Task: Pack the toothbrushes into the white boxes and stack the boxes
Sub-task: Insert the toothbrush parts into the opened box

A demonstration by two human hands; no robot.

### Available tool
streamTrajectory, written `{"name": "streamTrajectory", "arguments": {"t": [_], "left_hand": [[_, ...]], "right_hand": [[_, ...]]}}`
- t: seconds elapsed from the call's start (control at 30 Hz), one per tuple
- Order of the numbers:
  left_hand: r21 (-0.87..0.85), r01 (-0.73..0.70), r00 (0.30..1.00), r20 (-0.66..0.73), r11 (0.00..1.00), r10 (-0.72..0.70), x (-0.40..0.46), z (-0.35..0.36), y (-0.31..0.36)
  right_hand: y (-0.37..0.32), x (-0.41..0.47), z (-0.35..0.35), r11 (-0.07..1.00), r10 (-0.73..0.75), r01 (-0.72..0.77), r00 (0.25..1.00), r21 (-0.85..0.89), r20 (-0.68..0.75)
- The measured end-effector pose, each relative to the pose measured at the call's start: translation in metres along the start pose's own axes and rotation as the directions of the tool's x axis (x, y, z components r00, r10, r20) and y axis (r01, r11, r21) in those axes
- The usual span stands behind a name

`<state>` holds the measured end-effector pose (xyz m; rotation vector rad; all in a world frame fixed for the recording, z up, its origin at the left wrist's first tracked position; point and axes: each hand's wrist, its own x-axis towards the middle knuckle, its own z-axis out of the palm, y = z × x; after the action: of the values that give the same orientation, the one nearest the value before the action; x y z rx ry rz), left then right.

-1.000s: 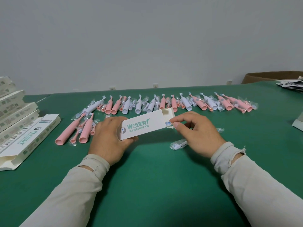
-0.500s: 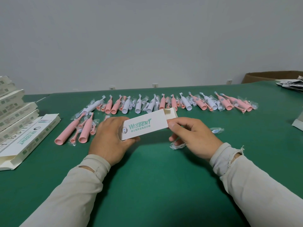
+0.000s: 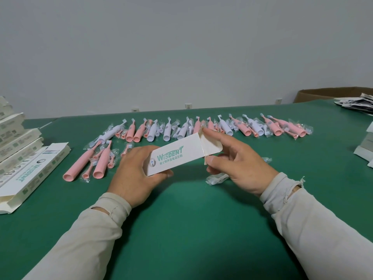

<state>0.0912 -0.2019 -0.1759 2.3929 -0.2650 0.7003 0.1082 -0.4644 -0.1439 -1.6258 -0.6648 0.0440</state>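
Both arms reach forward in pale sleeves, the left hand (image 3: 133,174) curled around the near end of the white box (image 3: 173,156), thumb along its lower edge, while the right hand (image 3: 240,168) pinches the open end flap (image 3: 212,147) between its raised forefinger and thumb.

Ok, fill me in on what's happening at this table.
A person is packing toothbrushes. The left hand grips a small white box marked Wisdent above the green table, while the right hand works its open end flap. A row of pink and white toothbrushes lies behind, a bagged part lies under the right hand, and finished boxes are stacked at the left.
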Motion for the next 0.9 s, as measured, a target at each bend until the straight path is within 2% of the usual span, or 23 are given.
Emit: {"name": "streamTrajectory", "arguments": {"t": [0.13,0.27,0.33,0.37,0.4,0.47,0.53,0.6,0.67,0.9], "left_hand": [[0.005,-0.020,1.000,0.021,1.000,0.020,0.000,-0.002,0.000],[0.034,-0.025,0.999,0.039,0.999,0.024,0.001,-0.003,0.000],[0.034,-0.005,1.000,0.008,0.999,0.005,0.001,-0.001,0.000],[0.036,0.018,1.000,-0.021,0.999,-0.017,0.002,0.000,-0.001],[0.047,0.046,0.998,-0.052,0.998,-0.044,0.002,0.000,-0.002],[0.080,0.093,0.991,-0.108,0.992,-0.084,0.002,-0.001,-0.004],[0.096,0.105,0.986,-0.137,0.990,-0.091,0.003,-0.002,-0.006],[0.101,0.098,0.986,-0.147,0.990,-0.083,0.003,-0.003,-0.005],[0.109,0.104,0.986,-0.145,0.989,-0.088,0.003,-0.002,-0.005],[0.096,0.140,0.983,-0.136,0.985,-0.127,0.002,-0.003,-0.004]], "right_hand": [[-0.004,-0.001,-0.003,0.994,-0.020,0.023,0.999,-0.104,0.036],[-0.003,-0.002,-0.007,0.999,0.020,-0.015,0.995,-0.048,0.098],[-0.003,0.001,-0.012,0.999,0.038,-0.038,0.999,0.000,0.025],[-0.003,0.002,-0.017,0.999,0.039,-0.039,0.997,-0.007,-0.061],[-0.001,0.003,-0.023,0.996,0.022,-0.037,0.985,-0.085,-0.169],[0.004,0.004,-0.039,0.902,-0.039,-0.107,0.945,-0.418,-0.325],[0.008,0.003,-0.049,0.694,0.048,-0.229,0.961,-0.682,-0.274],[0.011,0.001,-0.047,0.522,0.211,-0.259,0.962,-0.813,-0.171],[0.011,0.001,-0.039,0.433,0.294,-0.224,0.951,-0.873,-0.097],[0.004,0.001,-0.025,0.376,0.305,-0.154,0.952,-0.914,-0.035]]}}
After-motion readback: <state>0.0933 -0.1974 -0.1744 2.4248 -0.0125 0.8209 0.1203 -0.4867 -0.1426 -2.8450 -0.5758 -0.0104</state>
